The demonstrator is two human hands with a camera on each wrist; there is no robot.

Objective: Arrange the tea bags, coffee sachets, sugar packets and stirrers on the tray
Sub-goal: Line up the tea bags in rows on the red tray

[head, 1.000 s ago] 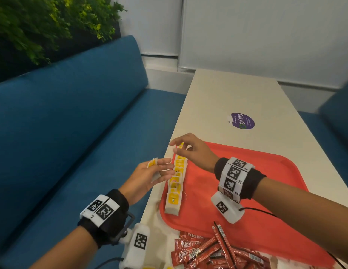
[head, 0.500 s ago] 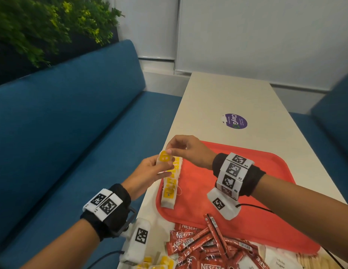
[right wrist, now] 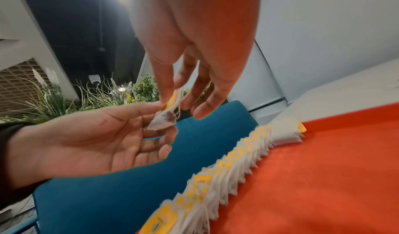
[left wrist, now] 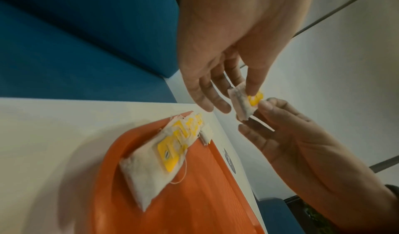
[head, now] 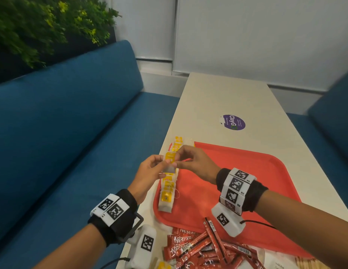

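Both hands meet just above the left edge of the red tray [head: 247, 181], pinching one tea bag [head: 170, 167] between them. The left hand [head: 148, 171] has thumb and forefinger closed on the bag's upper end by its yellow tag, its other fingers [right wrist: 155, 145] loosely curled below. The right hand [head: 196, 164] comes in from over the tray and nips the same bag at the tag with thumb and forefinger; its remaining fingers [left wrist: 207, 97] hang straight and spread, holding nothing. The bag is in the air, clear of the tray.

Under the hands a row of tea bags [head: 168, 188] runs along the tray's left edge, overlapped like tiles, yellow tags upward, from near the front left corner toward the far left corner. At the far end one bag lies across the line.

On the desk [head: 227, 98], at the tray's near edge, sits a loose heap of red coffee sachets [head: 198, 249], some lapping onto the tray rim. Pale sugar packets [head: 274, 261] lie by the desk's near right, and beside them a bundle of wooden stirrers [head: 309, 264], cut off by the picture's edge. A purple sticker [head: 233, 122] sits on the desk beyond the tray.
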